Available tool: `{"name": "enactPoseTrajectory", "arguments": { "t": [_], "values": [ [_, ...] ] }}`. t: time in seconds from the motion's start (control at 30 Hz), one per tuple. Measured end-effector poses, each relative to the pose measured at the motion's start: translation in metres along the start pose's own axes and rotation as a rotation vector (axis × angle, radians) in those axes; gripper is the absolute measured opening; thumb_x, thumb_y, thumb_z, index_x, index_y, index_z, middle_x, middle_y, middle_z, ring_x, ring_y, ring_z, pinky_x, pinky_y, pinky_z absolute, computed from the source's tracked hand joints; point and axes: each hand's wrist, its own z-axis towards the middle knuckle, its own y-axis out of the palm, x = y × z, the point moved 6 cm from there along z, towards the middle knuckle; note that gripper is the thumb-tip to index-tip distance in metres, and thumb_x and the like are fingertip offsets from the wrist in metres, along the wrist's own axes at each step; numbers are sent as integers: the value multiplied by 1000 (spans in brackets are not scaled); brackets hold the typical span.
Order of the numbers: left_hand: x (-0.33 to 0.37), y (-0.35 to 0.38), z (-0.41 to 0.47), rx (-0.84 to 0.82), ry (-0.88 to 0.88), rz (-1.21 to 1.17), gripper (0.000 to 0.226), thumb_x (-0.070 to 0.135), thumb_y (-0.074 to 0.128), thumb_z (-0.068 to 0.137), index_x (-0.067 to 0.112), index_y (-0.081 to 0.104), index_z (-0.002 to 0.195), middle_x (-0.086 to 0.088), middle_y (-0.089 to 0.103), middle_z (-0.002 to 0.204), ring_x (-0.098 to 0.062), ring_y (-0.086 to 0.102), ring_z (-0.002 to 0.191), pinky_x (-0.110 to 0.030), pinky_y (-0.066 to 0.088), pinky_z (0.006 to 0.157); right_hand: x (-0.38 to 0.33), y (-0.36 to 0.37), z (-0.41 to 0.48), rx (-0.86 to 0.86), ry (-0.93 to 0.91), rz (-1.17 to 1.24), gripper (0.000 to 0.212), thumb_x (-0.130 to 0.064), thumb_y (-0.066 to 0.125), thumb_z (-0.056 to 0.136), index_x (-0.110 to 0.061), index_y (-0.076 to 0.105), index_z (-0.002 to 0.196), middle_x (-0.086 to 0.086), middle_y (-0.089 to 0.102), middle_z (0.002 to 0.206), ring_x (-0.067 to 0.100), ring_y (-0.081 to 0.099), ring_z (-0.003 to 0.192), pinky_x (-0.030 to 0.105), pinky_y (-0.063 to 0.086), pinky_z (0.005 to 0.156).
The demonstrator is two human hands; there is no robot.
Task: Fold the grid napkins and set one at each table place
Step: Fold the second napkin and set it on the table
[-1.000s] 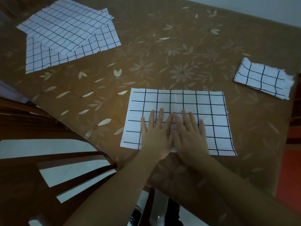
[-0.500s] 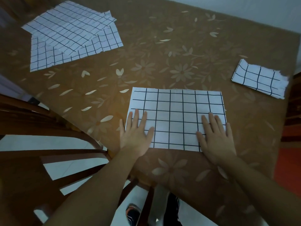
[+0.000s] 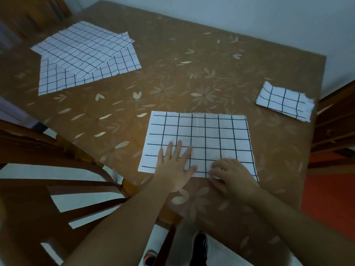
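Tablecloth of brown, printed with pale flowers and leaves, is spread over the table, which is flanked by a wooden chair at the left and backed by a pale wall. A grid napkin is laid flat by the near edge, pressed by the flat, spread left hand and pinched at its near edge by the curled right hand. Unfolded napkins are piled far left, and a folded napkin is set at the right edge.

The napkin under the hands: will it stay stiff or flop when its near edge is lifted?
Probably floppy: the napkin lies flat and thin, with a crease down its middle. It is likely light and apt to slide on the glossy table, so the left hand pressing it helps while the right hand pinches its near edge.
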Motion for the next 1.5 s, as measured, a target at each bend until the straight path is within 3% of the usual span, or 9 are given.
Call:
{"name": "enactPoseTrajectory", "arguments": {
  "t": [0.23,0.4,0.63,0.83,0.93,1.07,1.23,1.37,1.5],
  "values": [
    [26,-16,-9,87,260,18,64,68,37,92,35,37,147,7,23,160,-16,4,150,-41,4,120,-4,-11,19,42,90,25,22,-29,49,85,-18,67,79,-2,67,79,20,61,71,32,47,69],
    [32,-40,-6,244,199,2,31,38,40,101,25,65,116,2,66,111,-19,60,109,-30,44,91,-7,-35,29,31,140,49,24,-38,60,85,-19,70,94,-1,70,83,23,64,71,29,45,69],
    [2,-62,-7,227,47,-504,36,31,50,100,17,49,67,2,47,63,-11,47,63,-26,34,64,30,-89,46,95,287,-186,27,-29,72,78,-20,70,104,1,70,107,25,62,103,47,30,106],
    [5,-108,-9,296,-5,-1101,47,26,57,98,19,42,54,9,34,42,-4,32,38,-25,25,47,57,-100,51,464,842,559,86,-43,79,71,-20,38,143,1,42,146,20,41,133,47,38,108],
    [13,-126,-6,180,-22,-1346,34,46,70,85,13,69,79,2,70,73,-14,67,73,-31,54,70,53,-86,49,491,930,897,87,-54,69,80,-19,29,149,3,40,148,23,44,131,42,42,103],
    [-3,-141,-2,156,-94,-1547,74,70,79,54,19,73,108,-5,72,114,-29,64,113,-52,44,102,50,-65,52,340,958,1242,105,-83,57,62,-18,40,144,1,51,133,21,52,119,30,44,81],
    [-38,-132,-9,108,-216,-1720,87,66,81,59,20,62,129,-8,62,133,-30,54,128,-53,39,108,32,-53,59,71,959,1767,32,-60,65,78,-31,56,86,-9,45,80,10,42,61,26,43,53],
    [-63,-119,-22,122,-415,-1762,48,45,73,82,16,65,120,-12,70,116,-33,67,108,-54,52,93,32,-55,62,143,915,1778,53,-22,73,76,-20,61,127,10,64,123,33,63,102,53,51,87],
    [-82,-108,-31,199,-495,-1621,47,37,72,85,12,64,124,-9,70,117,-28,65,108,-45,48,101,38,-65,58,356,982,1586,59,0,69,82,-18,52,136,17,62,121,36,67,98,51,57,77]
  ]
}}
